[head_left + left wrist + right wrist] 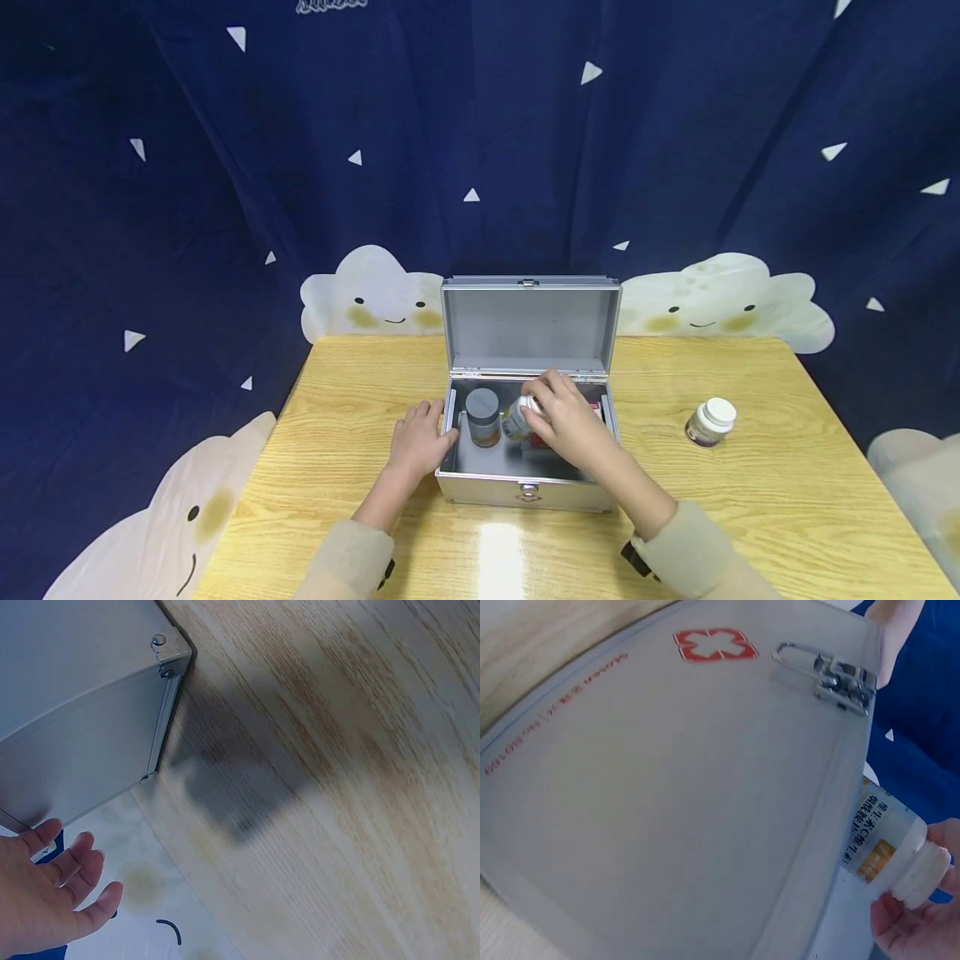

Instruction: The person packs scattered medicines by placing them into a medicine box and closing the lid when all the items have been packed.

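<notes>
A silver first-aid case (480, 492) stands on the table with its lid raised. My right hand (566, 421) pinches a white pill bottle by its cap, inside the case opening. In the right wrist view this bottle (881, 836) is tilted, with dark print and an orange patch on its label. Beside it, a jar with a grey lid (483, 417) stands upright in the case. My left hand (420, 442) rests at the case's left rim, thumb over the edge and fingers outside. Its fingers look loosely bent in the left wrist view. A red-and-white pack (597, 409) is partly hidden behind my right hand.
To the right of the case, a white-capped bottle (711, 421) stands on the wooden table (360, 375). The raised lid (531, 329) rises at the back of the case. A dark blue curtain (450, 125) with clouds hangs behind the table.
</notes>
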